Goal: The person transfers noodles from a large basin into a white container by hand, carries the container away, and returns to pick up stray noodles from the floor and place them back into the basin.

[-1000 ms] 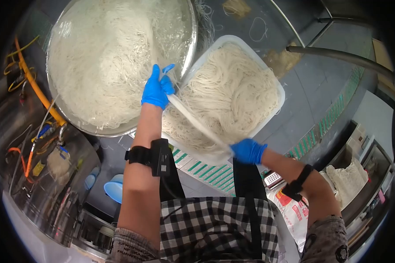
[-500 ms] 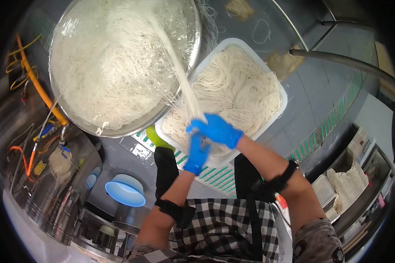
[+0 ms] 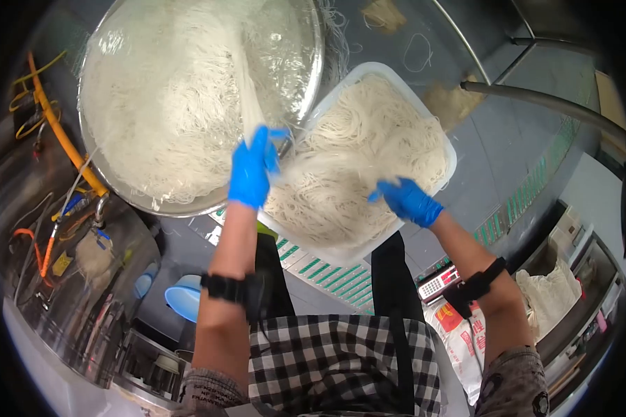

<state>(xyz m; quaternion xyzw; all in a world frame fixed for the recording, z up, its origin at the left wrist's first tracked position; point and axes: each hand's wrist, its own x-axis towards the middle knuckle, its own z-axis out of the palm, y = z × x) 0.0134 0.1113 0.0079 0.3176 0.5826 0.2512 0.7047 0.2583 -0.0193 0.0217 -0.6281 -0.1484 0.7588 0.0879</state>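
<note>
The left hand [image 3: 254, 167], in a blue glove, is closed around a hank of thin white noodles [image 3: 247, 101] at the near right rim of the round metal basin [image 3: 318, 76]. The hank extends from the left hand up and away into the basin, where the mass of wet noodles [image 3: 167, 118] lies in liquid. The right hand [image 3: 407, 200], also gloved in blue, is positioned over the right portion of the white plastic tub [image 3: 452, 161], with its fingers partly bent and directed toward the left hand. A blurred band of noodles spans the tub between the two hands; whether the right fingers grip it cannot be determined. The tub stands on the floor [image 3: 497, 149], immediately right of the basin, and contains a heap of coiled noodles [image 3: 375, 125]. A black strap [image 3: 222, 288] encircles the left forearm, and a second black strap [image 3: 483, 279] encircles the right. The person wears a black-and-white checked apron [image 3: 327, 361]. A drain grate with green slots [image 3: 334, 281] lies between the tub and the apron. A light-blue plastic basin [image 3: 182, 299] is located left of the left forearm. A printed white sack [image 3: 459, 337] is located beside the right leg. An orange hose [image 3: 66, 142] runs left of the metal basin.
</note>
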